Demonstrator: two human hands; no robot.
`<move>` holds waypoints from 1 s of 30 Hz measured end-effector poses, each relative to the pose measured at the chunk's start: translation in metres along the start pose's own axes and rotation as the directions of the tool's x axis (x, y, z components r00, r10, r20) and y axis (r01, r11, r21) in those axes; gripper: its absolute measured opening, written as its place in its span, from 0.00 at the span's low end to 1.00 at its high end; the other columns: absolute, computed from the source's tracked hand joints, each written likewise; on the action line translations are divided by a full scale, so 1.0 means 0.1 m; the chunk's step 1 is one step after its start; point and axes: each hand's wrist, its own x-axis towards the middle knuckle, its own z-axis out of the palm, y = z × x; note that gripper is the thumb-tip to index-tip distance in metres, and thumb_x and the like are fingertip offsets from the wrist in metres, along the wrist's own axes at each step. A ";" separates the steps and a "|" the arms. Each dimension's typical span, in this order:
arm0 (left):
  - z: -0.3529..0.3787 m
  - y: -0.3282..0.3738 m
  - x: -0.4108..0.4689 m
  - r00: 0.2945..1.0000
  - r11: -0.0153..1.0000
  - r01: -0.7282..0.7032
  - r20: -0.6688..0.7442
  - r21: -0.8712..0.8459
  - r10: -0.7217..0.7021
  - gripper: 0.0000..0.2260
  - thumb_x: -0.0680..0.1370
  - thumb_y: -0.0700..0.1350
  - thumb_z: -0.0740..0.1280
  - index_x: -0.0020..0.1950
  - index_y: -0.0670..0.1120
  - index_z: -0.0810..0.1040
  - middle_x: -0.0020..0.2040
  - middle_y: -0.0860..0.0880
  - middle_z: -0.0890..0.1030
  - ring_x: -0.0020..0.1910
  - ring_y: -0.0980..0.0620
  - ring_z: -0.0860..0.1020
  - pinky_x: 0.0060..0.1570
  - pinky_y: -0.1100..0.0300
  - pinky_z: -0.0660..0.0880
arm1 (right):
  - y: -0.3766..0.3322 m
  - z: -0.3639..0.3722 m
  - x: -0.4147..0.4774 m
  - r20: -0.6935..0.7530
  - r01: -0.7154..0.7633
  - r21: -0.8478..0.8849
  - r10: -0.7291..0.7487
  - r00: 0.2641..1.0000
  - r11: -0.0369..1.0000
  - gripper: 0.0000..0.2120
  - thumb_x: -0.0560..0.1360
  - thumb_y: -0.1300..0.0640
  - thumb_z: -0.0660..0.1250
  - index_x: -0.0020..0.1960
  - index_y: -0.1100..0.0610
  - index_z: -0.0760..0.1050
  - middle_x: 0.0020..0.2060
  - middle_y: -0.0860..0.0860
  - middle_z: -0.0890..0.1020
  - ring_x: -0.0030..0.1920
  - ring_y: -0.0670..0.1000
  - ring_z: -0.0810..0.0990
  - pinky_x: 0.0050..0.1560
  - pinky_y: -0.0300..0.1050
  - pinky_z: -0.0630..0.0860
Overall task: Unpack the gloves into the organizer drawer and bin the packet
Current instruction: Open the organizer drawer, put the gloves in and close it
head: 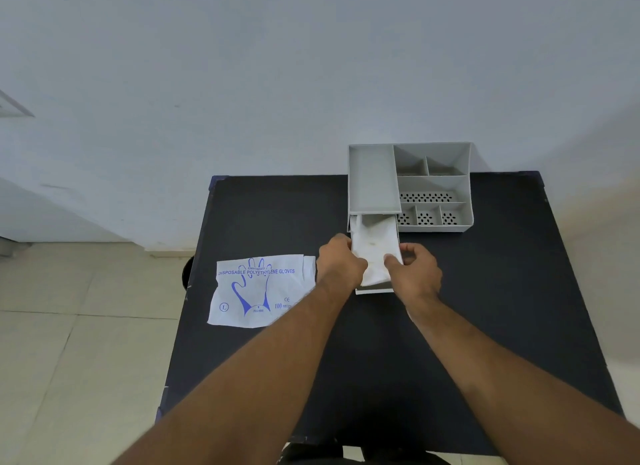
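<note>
A grey organizer point(433, 184) stands at the back of the black table. Its drawer point(375, 290) is pulled out toward me. A stack of translucent white gloves point(374, 244) lies in the drawer. My left hand point(341, 260) grips the stack's left edge. My right hand point(414, 269) pinches its right edge, thumb on top. The white packet point(258, 291), printed with a blue hand and "Disposable Polyethylene Gloves", lies flat on the table to the left of my left hand.
The black table point(485, 308) stands against a pale wall. Tiled floor point(69, 326) lies to the left. A dark round object point(187, 272) peeks out beside the table's left edge. The organizer's top compartments hold nothing visible.
</note>
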 end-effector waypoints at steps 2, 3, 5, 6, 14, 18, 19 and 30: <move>0.04 -0.01 -0.01 1.000 1.000 -0.027 -0.009 0.014 0.027 0.16 0.73 0.38 0.71 0.59 0.46 0.75 0.50 0.47 0.80 0.46 0.46 0.81 0.40 0.55 0.81 | 0.01 0.01 0.00 0.003 0.026 -0.023 -0.026 1.000 0.999 0.14 0.72 0.55 0.72 0.58 0.52 0.79 0.47 0.48 0.85 0.45 0.51 0.83 0.47 0.48 0.81; 0.07 -0.01 -0.02 0.999 0.999 -0.043 -0.012 0.023 0.043 0.18 0.72 0.39 0.71 0.60 0.46 0.74 0.52 0.46 0.81 0.47 0.45 0.82 0.43 0.51 0.82 | 0.01 0.01 0.01 0.005 0.041 -0.039 -0.041 0.999 0.998 0.14 0.72 0.56 0.72 0.57 0.51 0.79 0.45 0.48 0.84 0.44 0.51 0.83 0.48 0.50 0.81; 0.12 -0.03 -0.03 0.997 0.996 -0.075 0.003 0.041 0.075 0.20 0.72 0.41 0.73 0.62 0.46 0.73 0.53 0.45 0.81 0.49 0.44 0.81 0.46 0.50 0.82 | 0.01 0.01 0.01 0.010 0.069 -0.080 -0.069 0.998 0.994 0.13 0.72 0.57 0.72 0.57 0.51 0.78 0.43 0.49 0.83 0.42 0.51 0.82 0.46 0.49 0.81; 0.14 -0.04 -0.04 0.996 0.995 -0.087 0.014 0.042 0.086 0.21 0.72 0.43 0.73 0.63 0.46 0.73 0.54 0.46 0.81 0.50 0.45 0.81 0.48 0.53 0.81 | 0.00 0.01 0.02 0.011 0.085 -0.101 -0.084 0.996 0.991 0.13 0.73 0.58 0.71 0.57 0.51 0.78 0.42 0.49 0.83 0.41 0.50 0.82 0.44 0.48 0.80; 0.15 -0.04 0.02 0.997 0.997 -0.072 0.002 0.021 0.072 0.13 0.77 0.45 0.68 0.61 0.46 0.77 0.54 0.47 0.82 0.45 0.49 0.81 0.43 0.56 0.80 | 0.05 -0.03 0.04 0.062 0.130 -0.160 -0.122 0.991 0.978 0.13 0.74 0.51 0.70 0.58 0.49 0.76 0.40 0.48 0.82 0.40 0.49 0.81 0.42 0.46 0.77; 0.13 -0.02 0.07 0.998 0.998 -0.066 -0.004 0.017 0.066 0.13 0.77 0.42 0.68 0.61 0.47 0.78 0.54 0.47 0.82 0.44 0.51 0.80 0.32 0.66 0.73 | 0.05 -0.02 0.08 0.053 0.122 -0.211 -0.114 0.992 0.970 0.10 0.77 0.46 0.65 0.55 0.49 0.78 0.45 0.45 0.82 0.44 0.48 0.80 0.40 0.42 0.71; 0.13 -0.01 0.07 0.998 0.998 -0.064 -0.004 0.016 0.064 0.13 0.77 0.42 0.68 0.61 0.46 0.78 0.54 0.48 0.82 0.45 0.52 0.79 0.33 0.66 0.72 | 0.05 -0.01 0.10 0.050 0.122 -0.221 -0.114 0.992 0.968 0.09 0.77 0.47 0.66 0.54 0.49 0.79 0.45 0.45 0.83 0.45 0.48 0.80 0.42 0.42 0.71; 0.13 0.12 0.20 0.998 0.997 -0.059 0.022 -0.059 0.060 0.08 0.76 0.45 0.68 0.55 0.46 0.77 0.47 0.49 0.81 0.41 0.48 0.81 0.40 0.54 0.81 | -0.02 0.04 0.23 0.115 0.184 -0.308 -0.156 0.981 0.933 0.22 0.74 0.53 0.67 0.68 0.46 0.73 0.37 0.44 0.82 0.44 0.51 0.82 0.48 0.47 0.79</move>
